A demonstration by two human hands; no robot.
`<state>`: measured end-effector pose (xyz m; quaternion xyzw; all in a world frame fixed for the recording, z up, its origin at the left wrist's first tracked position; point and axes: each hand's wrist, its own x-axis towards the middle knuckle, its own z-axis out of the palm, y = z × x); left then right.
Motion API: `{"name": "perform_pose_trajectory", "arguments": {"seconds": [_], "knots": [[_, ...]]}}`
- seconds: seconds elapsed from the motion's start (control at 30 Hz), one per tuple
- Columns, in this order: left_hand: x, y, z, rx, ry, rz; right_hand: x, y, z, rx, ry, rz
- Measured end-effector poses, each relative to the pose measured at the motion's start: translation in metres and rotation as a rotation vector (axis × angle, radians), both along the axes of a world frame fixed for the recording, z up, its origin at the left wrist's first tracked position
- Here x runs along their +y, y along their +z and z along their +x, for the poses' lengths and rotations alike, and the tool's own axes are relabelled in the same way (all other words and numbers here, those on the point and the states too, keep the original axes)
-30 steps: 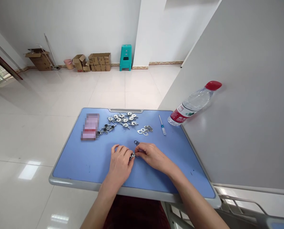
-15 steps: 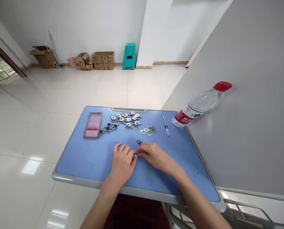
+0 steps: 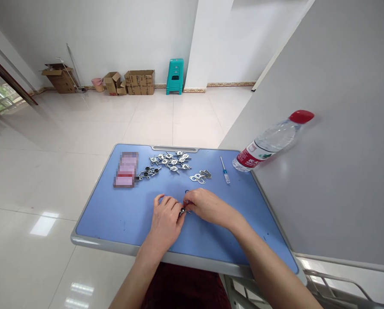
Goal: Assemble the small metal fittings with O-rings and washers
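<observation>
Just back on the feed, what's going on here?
One person is working at a blue-topped desk. Their left hand and right hand together hold a small metal fitting just above the desk. A black ring lies just beyond the right hand. More metal fittings and a small screwdriver lie farther off.

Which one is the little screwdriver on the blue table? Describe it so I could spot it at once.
On the blue-topped table, look toward the far right corner, by the red-capped water bottle. Just left of the bottle lies a slim screwdriver, blue-handled, the only long thin tool there, unlike the flat metal pieces beside it.
</observation>
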<state>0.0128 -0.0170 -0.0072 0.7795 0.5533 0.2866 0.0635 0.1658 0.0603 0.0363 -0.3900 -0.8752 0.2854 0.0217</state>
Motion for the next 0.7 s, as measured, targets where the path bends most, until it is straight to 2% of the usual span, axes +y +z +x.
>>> {"name": "perform_pose_trajectory", "arguments": {"seconds": [0.1, 0.23, 0.4, 0.47, 0.7], "knots": [[0.000, 0.000, 0.000, -0.013, -0.005, -0.002, 0.003, 0.001, 0.008, 0.070, -0.042, -0.102], [0.000, 0.000, 0.000, -0.024, -0.009, -0.012, 0.003, 0.008, 0.022, 0.210, -0.147, -0.119], [0.000, -0.001, 0.000, -0.027, -0.005, -0.003, -0.001, 0.009, 0.022, 0.534, -0.371, -0.227], [0.001, -0.001, -0.001, -0.028, -0.005, 0.008, -0.004, 0.006, 0.017, 0.607, -0.368, -0.224], [0.002, 0.002, -0.001, -0.008, -0.007, 0.019, -0.010, -0.002, 0.008, 0.621, -0.290, -0.124]]}}
